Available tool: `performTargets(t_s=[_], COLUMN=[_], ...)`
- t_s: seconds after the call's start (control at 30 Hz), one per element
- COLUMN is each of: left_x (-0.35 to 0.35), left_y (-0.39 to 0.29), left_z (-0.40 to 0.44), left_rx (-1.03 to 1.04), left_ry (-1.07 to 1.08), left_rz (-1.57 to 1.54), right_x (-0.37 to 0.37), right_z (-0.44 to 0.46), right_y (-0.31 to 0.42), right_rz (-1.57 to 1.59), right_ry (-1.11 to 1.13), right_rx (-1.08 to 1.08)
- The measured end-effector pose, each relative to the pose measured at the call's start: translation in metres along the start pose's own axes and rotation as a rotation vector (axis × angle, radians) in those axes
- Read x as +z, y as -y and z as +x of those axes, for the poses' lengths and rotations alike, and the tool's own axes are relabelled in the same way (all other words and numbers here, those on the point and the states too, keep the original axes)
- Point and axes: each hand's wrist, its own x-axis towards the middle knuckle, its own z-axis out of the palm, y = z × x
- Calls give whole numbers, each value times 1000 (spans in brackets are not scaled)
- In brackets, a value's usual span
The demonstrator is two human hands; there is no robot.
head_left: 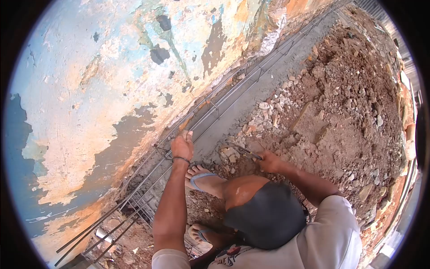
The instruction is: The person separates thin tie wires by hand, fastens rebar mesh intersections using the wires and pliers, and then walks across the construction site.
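My left hand (182, 145), with a dark band at its wrist, is closed at the rebar cage (218, 107), its fingers wrapped at the upper bars. Long steel bars joined by bent stirrups make up this cage, which runs diagonally along the foot of the wall. Off to the right, my right hand (269, 162) grips one end of a thin dark metal tool (244, 150). That tool's far end points left over the rubble, apart from the bars; its exact kind is unclear. Wet grey concrete (242, 107) lies beside and beneath the bars.
A wall (103, 89) with peeling blue and cream paint rises on the left. Heaped reddish soil (349, 103) and stones fill the right side. My foot (204, 179) in a flip-flop stands close to the cage. Bare bar ends (74, 244) stick out at lower left.
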Motion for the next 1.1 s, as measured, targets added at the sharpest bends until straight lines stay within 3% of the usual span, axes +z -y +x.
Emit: performTargets(t_s=[0.17, 0.23, 0.37, 0.43, 0.53, 0.63, 0.7, 0.77, 0.83, 0.87, 0.9, 0.97, 1.03, 1.1], left_x=[8, -2, -63, -104, -162, -195, -210, -226, -216, -218, -222, -224, -221, -232], left_y=[8, 14, 10, 27, 52, 96, 139, 153, 254, 271, 281, 288, 286, 284], left_z=[-5, -7, -57, -85, -132, -185, -221, -257, -318, -342, -364, -390, -423, -441], left_rx=[34, 29, 171, 226, 86, -37, 10, -275, -330, -341, -441, -584, -825, -1172], left_ry=[-95, 61, -35, 129, 337, 388, 362, 416, 392, 398, 431, 445, 369, 289], left_rz=[51, 38, 78, 183, 306, 316, 306, 181, -61, -58, -31, -5, -432, -549], right_x=[21, 29, 18, 12, 27, 29, 24, -22, -56, -88, -106, -136, -156, -164], right_z=[-7, -1, -11, -4, 21, 33, 41, 52, 123, 131, 164, 217, 251, 274], right_y=[3, 4, 29, 37, 13, -5, -11, 33, 19, 46, 39, 32, 34, 35], right_rz=[-55, -73, -345, -519, -707, -781, -812, -684, -569, -604, -740, -838, -861, -853], right_ry=[-81, -98, -8, 29, 100, 30, 124, 4, -540, -535, -671, -740, -660, -668], right_rx=[-29, -101, -210, -250, -105, -257, -390, -292, -385, -229, -213, -173, -89, -100])
